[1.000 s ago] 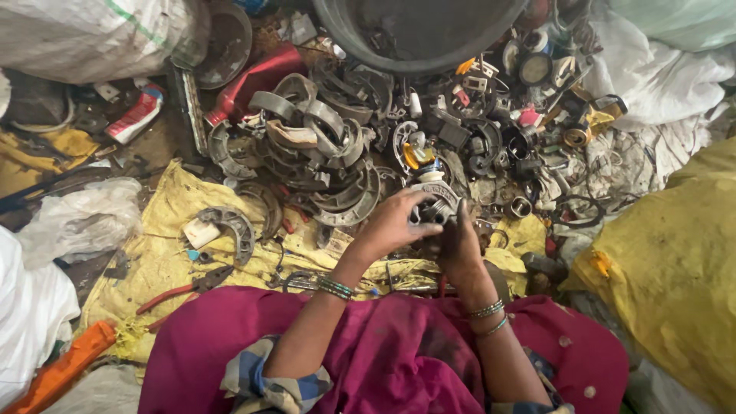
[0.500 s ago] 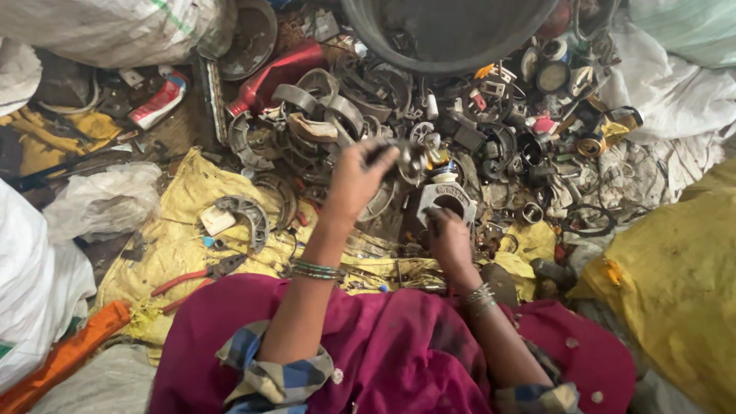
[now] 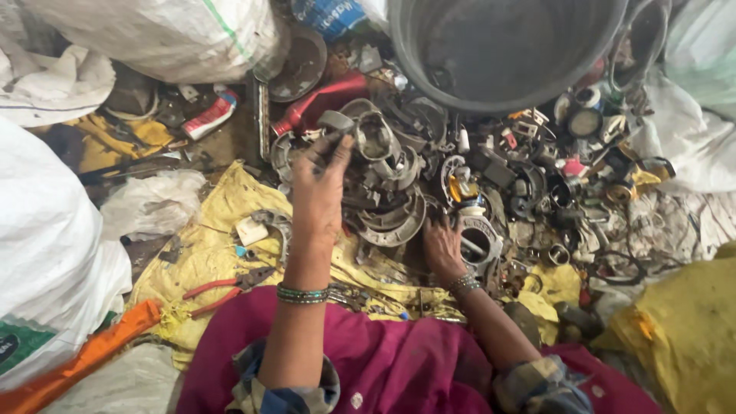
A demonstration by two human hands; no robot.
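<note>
Metal ring piece [image 3: 337, 123], small and grey, sits pinched in the fingertips of the left hand [image 3: 320, 184], up at about eleven o'clock from the middle of the head view, right over the heap of scrap metal rings [image 3: 391, 192]. That hand is stretched forward, fingers curled in around the piece, a beaded bangle [image 3: 301, 294] on the wrist. Over at five o'clock from it, the right hand [image 3: 443, 249] lies low on the pile, fingers spread and pressed down beside a round metal housing [image 3: 481, 239]; whether it grips anything I cannot tell. At twelve o'clock a big dark bucket [image 3: 506, 46] stands above the heap. A red tube [image 3: 326, 100] lies at the pile's ten o'clock edge. Red-handled pliers [image 3: 226, 285] rest on the yellow sack [image 3: 207, 245] at eight o'clock, near the magenta lap [image 3: 399, 368]. White sacks [image 3: 54, 222] crowd the nine o'clock side.
</note>
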